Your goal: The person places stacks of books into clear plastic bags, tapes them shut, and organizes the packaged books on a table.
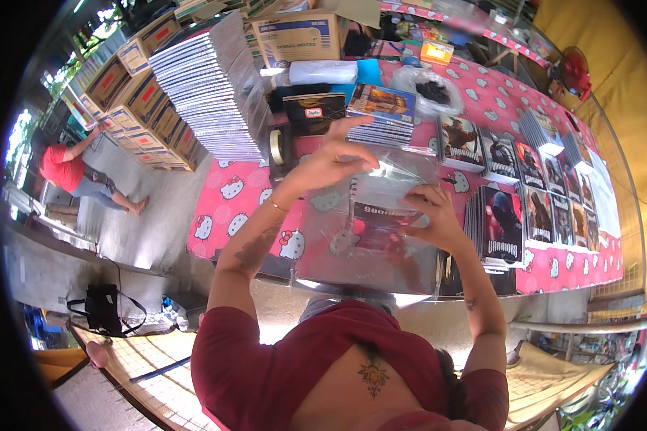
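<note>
head view. left hand (336, 154): wide, one finger stretched out to the right, the others bent over the film (389, 171); i cannot tell whether any fingertip pinches it. right hand (436, 215): fingers and thumb curved and apart at the book (384, 217); contact looks light, but i cannot tell if it grips.

position: book lies between the hands, just left of the right fingertips and nearer the body than the left hand. coil edge faces left, cover print upside down to the wearer. film glare blurs its outline for me.

surroundings: tape (277, 147) left of the left hand; stack (381, 115) just beyond it; dark-covered books (502, 223) right of the right hand.

handling, my judgement: i would let the right hand steady the book from its side while the left draws the film evenly, away from the coil, whose wire ends could snag. pressing flat with finger pads should beat pinching; a hard tug may crease the film or skew the book.
</note>
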`<action>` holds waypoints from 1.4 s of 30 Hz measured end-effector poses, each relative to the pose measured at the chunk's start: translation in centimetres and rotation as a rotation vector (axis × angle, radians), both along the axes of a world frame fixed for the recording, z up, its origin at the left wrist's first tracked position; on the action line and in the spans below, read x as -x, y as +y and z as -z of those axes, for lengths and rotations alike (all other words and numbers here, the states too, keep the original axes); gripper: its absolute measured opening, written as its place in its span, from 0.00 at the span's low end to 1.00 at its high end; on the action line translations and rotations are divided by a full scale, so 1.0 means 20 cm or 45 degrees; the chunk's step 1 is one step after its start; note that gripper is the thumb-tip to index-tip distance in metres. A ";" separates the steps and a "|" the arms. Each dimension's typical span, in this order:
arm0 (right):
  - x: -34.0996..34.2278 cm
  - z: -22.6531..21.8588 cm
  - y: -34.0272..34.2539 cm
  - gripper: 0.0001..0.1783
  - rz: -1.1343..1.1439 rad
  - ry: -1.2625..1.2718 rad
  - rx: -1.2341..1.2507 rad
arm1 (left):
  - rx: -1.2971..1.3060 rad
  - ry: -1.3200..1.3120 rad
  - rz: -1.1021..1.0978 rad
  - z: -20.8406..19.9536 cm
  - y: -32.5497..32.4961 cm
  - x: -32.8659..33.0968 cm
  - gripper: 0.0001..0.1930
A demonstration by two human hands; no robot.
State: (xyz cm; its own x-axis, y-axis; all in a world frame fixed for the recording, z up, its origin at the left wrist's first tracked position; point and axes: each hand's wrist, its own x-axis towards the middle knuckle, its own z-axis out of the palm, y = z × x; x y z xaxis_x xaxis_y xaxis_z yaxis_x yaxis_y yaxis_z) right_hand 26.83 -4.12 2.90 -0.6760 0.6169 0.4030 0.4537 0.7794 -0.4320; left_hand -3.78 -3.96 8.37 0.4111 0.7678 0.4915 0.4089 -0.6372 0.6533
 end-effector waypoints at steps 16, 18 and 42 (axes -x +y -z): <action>0.10 0.05 0.01 0.32 -0.094 -0.092 -0.026 | -0.042 0.465 -0.150 0.25 0.12 -0.35 0.30; 0.07 0.07 0.03 0.30 -0.145 0.056 0.105 | -0.072 0.402 -0.284 0.27 0.15 -0.37 0.39; 0.00 0.10 0.38 0.35 -0.415 0.317 0.891 | 0.441 -0.134 0.116 0.21 -0.06 -0.13 0.28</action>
